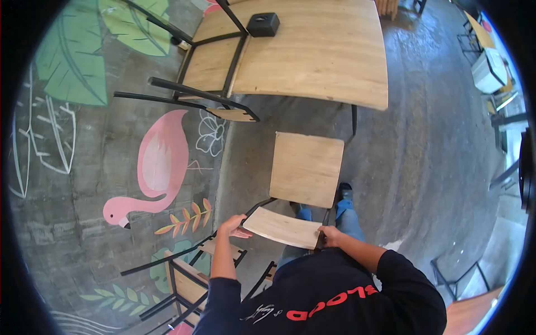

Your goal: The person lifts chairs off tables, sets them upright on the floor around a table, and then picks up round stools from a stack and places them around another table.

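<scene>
In the head view, a chair (306, 170) with a square wooden seat and black metal frame stands upright in front of me, its curved wooden backrest (283, 227) closest to my body. At the left end of the backrest is my left hand (231, 226), its thumb and fingers around the black side frame. My right hand (330, 237) is closed round the frame at the right end. Beyond the seat stands a wooden table (318, 53) with a small black box (263, 24) on it. My legs partly hide the chair's lower frame.
An upside-down chair (206, 72) rests on the table's left end. More chairs (187, 279) stand at lower left beside the wall (67, 223) painted with a flamingo (162, 159). Concrete floor (424, 184) extends to the right, where a white bin (489, 71) stands.
</scene>
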`<action>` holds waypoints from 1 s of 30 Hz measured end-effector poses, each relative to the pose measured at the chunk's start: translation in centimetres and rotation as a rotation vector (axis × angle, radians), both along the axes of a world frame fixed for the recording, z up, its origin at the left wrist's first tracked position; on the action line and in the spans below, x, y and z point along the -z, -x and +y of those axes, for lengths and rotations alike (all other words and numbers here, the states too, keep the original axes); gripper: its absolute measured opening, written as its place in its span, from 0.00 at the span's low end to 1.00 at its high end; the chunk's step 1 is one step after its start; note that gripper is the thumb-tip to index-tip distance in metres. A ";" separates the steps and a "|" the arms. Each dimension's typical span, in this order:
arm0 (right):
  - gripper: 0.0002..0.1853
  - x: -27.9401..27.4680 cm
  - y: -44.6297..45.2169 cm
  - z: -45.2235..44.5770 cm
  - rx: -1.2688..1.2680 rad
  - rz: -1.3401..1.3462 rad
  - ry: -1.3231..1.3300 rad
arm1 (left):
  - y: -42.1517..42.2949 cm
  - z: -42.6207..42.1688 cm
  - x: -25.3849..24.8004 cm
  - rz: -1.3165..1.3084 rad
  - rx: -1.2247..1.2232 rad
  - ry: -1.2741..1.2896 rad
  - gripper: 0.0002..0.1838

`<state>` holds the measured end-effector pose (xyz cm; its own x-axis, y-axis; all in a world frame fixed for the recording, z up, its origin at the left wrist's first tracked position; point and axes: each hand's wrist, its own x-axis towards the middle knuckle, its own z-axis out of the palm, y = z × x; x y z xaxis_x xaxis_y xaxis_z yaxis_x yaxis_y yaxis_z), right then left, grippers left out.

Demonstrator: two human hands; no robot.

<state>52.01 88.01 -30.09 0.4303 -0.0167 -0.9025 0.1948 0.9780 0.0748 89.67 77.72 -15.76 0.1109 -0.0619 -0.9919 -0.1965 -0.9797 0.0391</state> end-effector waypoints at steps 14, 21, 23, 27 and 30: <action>0.26 3.3 -6.4 3.3 -0.217 0.895 0.554 | -5.3 -2.0 13.7 0.032 0.719 0.278 0.22; 0.23 -4.3 -7.5 3.1 0.033 0.699 0.527 | 3.6 -4.0 13.4 0.252 0.927 0.212 0.24; 0.25 1.8 -7.2 2.7 -0.105 0.684 0.649 | 4.5 -3.8 13.2 0.293 0.950 0.219 0.24; 0.36 4.5 -5.7 2.1 -0.340 0.504 0.759 | 3.3 -3.9 12.0 0.363 0.932 0.220 0.24; 0.24 24.4 -8.5 1.2 0.209 0.651 0.639 | -1.2 -4.1 11.0 0.504 0.829 0.216 0.24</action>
<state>60.48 89.18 -54.52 -0.2241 -0.6131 -0.7576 0.1860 0.7362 -0.6507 90.87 73.64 -26.72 -0.4807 -0.1142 -0.8694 -0.7271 -0.5023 0.4680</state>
